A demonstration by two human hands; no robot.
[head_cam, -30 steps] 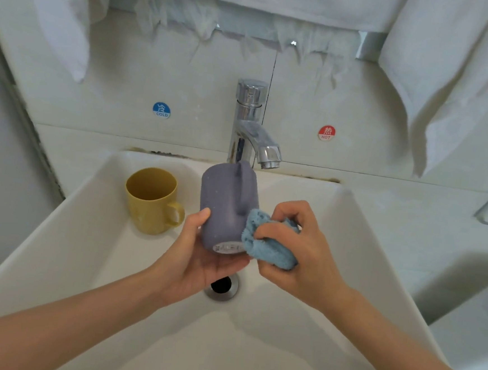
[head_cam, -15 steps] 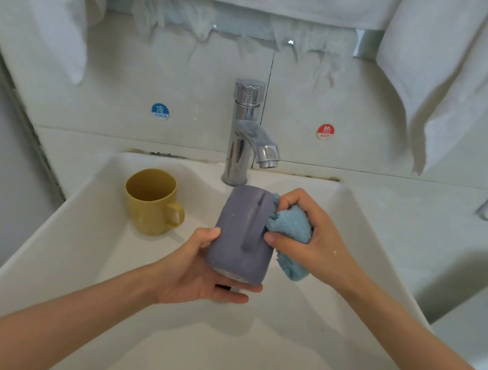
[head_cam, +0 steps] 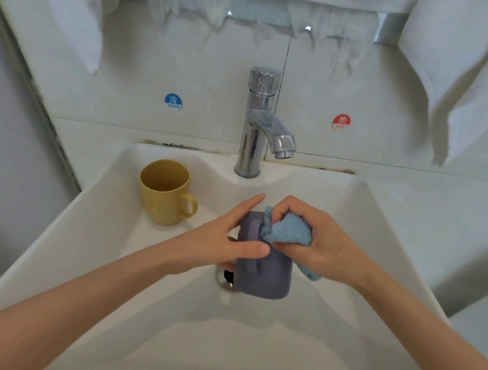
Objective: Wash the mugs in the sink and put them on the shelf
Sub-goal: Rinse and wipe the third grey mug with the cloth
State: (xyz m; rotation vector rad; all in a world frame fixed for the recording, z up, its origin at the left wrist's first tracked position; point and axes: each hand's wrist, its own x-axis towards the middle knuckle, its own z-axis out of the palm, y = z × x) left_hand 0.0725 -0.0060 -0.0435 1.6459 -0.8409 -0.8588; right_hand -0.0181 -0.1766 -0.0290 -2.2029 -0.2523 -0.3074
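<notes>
Lowered since before, the grey-purple handled mug [head_cam: 264, 277] is gripped by the left hand [head_cam: 226, 242]; the right hand [head_cam: 328, 250] beside it clutches a fluffy blue cloth [head_cam: 288, 230] against it; a yellow handled mug [head_cam: 163, 196] stands left of both, in the white sink [head_cam: 86, 245].

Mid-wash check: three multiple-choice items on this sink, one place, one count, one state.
1. The yellow mug stands: A. upright in the sink, left of the tap; B. on a shelf; C. under a towel.
2. Mugs in view: A. one; B. two; C. three.
3. The tap: A. runs; B. gives no water; C. is covered.
1 A, it sits back left in the basin. 2 B, yellow plus the purple mug in the left hand, the right hand pressing a blue cloth on it. 3 B, no stream leaves the spout.
</notes>
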